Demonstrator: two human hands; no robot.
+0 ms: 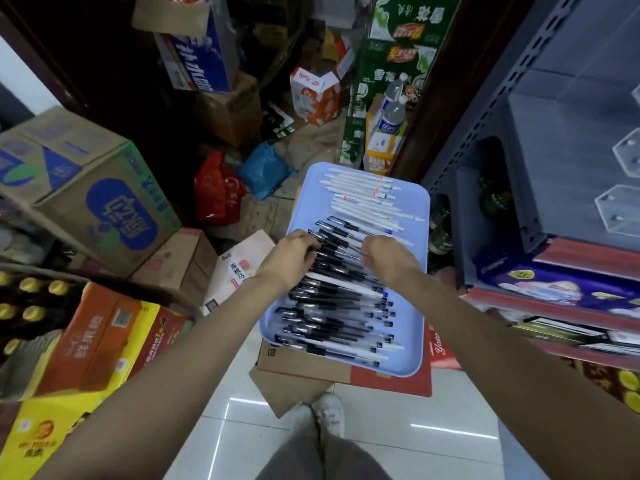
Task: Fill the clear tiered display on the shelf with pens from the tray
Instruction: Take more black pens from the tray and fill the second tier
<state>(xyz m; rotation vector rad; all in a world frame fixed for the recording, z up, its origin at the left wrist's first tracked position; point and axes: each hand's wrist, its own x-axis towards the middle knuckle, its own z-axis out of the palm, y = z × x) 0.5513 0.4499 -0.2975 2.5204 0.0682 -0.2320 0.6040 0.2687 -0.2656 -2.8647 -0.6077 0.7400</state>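
A light blue tray (417, 202) rests on a cardboard box in front of me. White pens (360, 195) lie across its far half and several black-capped clear pens (339, 313) fill its near half. My left hand (294, 254) and my right hand (388, 256) are both down on the black pens at the tray's middle, fingers curled round the ends of a bundle of them. The clear tiered display (620, 209) stands on the grey shelf at the right edge, and its visible tiers hold no pens.
Grey metal shelving (540, 133) rises on the right, with packaged goods (554, 285) on the lower shelf. Cardboard cartons (90, 188) and drink cases (86, 344) crowd the left. Bags and boxes (242, 174) litter the floor beyond the tray. White tiles (398, 427) lie underfoot.
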